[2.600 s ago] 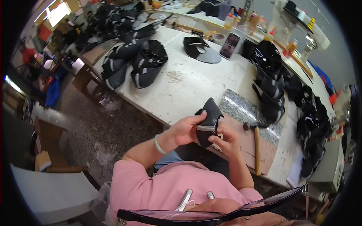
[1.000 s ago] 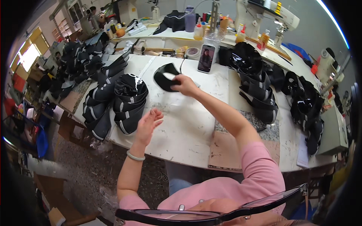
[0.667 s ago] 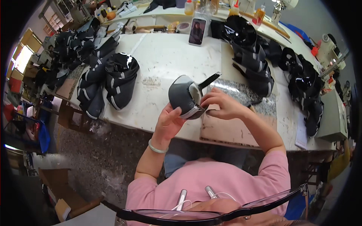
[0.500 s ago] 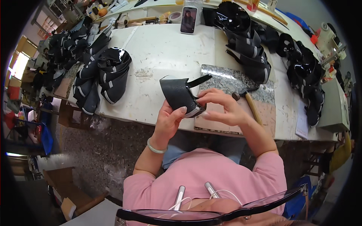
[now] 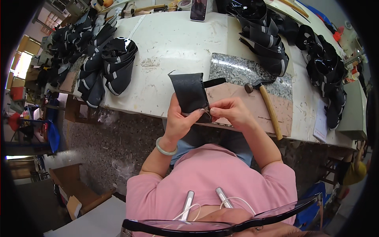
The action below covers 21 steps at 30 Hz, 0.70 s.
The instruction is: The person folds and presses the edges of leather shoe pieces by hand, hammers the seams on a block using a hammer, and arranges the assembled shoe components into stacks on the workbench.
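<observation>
A black leather piece (image 5: 187,91), curved like a shoe upper with a narrow black strap at its right, is held above the table's front edge. My left hand (image 5: 177,121) grips its lower left, thumb pressed on the front. With fingertips pinched together, my right hand (image 5: 233,113) holds its lower right edge, close to the left thumb. A small pale strip shows between the two hands; the fingers hide most of that corner. To the right, a hammer (image 5: 269,111) with a wooden handle lies across a pinkish board (image 5: 246,98) and a speckled stone slab (image 5: 229,71).
Stacked black leather pieces (image 5: 119,69) with pale edge strips stand at the left. More stacks (image 5: 268,51) are at the back right and far right (image 5: 325,75). A phone (image 5: 198,10) stands at the back of the white table (image 5: 166,43). A paper sheet (image 5: 321,122) lies at right.
The leather piece has turned more upright and flatter to view. My right fingers, spread before, now pinch at its lower right edge. The table appears higher in the picture.
</observation>
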Each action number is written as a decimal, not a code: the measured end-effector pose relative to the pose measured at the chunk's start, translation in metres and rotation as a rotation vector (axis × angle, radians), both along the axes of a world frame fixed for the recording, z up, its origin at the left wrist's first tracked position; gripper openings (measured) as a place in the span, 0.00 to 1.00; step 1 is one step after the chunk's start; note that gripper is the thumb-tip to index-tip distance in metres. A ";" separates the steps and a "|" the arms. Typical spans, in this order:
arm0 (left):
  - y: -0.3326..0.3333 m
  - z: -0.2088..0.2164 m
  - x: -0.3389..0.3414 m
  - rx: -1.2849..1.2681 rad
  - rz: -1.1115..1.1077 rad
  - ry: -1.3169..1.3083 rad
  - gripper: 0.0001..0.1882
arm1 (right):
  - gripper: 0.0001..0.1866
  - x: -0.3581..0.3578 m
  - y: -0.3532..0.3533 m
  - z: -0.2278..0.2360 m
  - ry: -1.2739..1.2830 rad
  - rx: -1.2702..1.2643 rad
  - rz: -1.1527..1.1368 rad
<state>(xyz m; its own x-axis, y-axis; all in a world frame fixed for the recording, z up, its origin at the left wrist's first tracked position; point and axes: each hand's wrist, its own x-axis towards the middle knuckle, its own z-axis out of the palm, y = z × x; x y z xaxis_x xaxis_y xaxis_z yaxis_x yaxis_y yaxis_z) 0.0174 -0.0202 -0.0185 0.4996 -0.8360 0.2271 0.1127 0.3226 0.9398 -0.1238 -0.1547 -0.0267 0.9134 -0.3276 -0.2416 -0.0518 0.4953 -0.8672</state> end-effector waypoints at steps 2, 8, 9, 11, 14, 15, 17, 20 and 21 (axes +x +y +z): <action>0.000 -0.001 -0.001 0.000 0.005 -0.002 0.30 | 0.13 0.001 0.001 0.000 0.023 0.009 0.002; 0.002 -0.001 -0.004 0.023 0.018 0.037 0.30 | 0.12 0.004 0.008 0.003 0.000 -0.131 -0.015; 0.002 -0.002 -0.004 0.033 0.029 0.030 0.29 | 0.11 0.004 0.010 0.003 0.001 -0.185 -0.035; 0.003 -0.001 -0.004 0.043 0.039 0.024 0.28 | 0.10 0.004 0.013 0.002 0.004 -0.240 -0.055; 0.003 0.007 -0.002 0.101 -0.015 0.217 0.21 | 0.09 0.002 0.017 0.001 -0.003 -0.289 -0.103; 0.002 0.010 -0.001 0.123 -0.009 0.390 0.17 | 0.09 0.001 0.017 0.001 -0.030 -0.316 -0.114; -0.001 0.011 0.000 0.142 0.001 0.564 0.14 | 0.09 0.001 0.019 0.003 -0.057 -0.343 -0.122; -0.003 0.008 -0.001 0.069 0.038 0.582 0.12 | 0.08 0.003 0.018 0.007 -0.136 -0.130 -0.072; -0.003 0.009 -0.003 0.074 0.048 0.564 0.12 | 0.08 0.003 0.013 0.007 -0.120 -0.100 -0.041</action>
